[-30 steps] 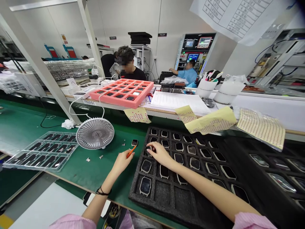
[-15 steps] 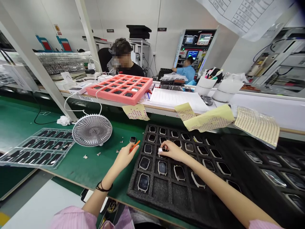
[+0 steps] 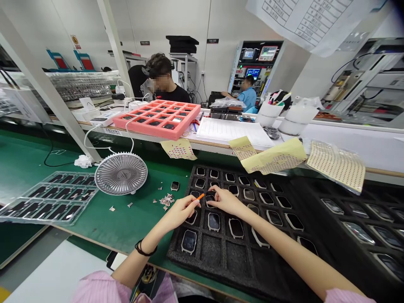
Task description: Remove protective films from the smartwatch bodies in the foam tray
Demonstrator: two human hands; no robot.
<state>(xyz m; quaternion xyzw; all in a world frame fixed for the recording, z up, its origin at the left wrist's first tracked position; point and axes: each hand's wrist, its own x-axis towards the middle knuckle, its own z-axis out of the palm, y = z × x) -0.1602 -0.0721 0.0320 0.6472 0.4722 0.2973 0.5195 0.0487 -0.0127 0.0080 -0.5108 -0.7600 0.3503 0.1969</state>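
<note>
A black foam tray (image 3: 217, 248) holds rows of square watch bodies in its compartments. Over the tray's left edge, my left hand (image 3: 183, 210) pinches a thin orange tool (image 3: 201, 196), its tip pointing up and right. My right hand (image 3: 224, 200) is at a watch (image 3: 210, 200) in the third row, thumb and fingers curled around its upper and lower edges. One more watch (image 3: 174, 185) lies on the green bench, left of the tray. Beside it is a small pile of pale pieces (image 3: 166, 200).
A round grey fan (image 3: 121, 173) stands on the green bench (image 3: 104, 223), near a clear tray of black parts (image 3: 47, 198). The shelf behind carries a pink foam tray (image 3: 176, 134) and papers. Yellow sticker sheets (image 3: 274, 155) hang down. Another dark tray is right. Two people sit beyond.
My left hand has moved right with the orange tool, off the bench to the foam tray, uncovering the pile of pieces. The white piece at my right fingertips no longer shows.
</note>
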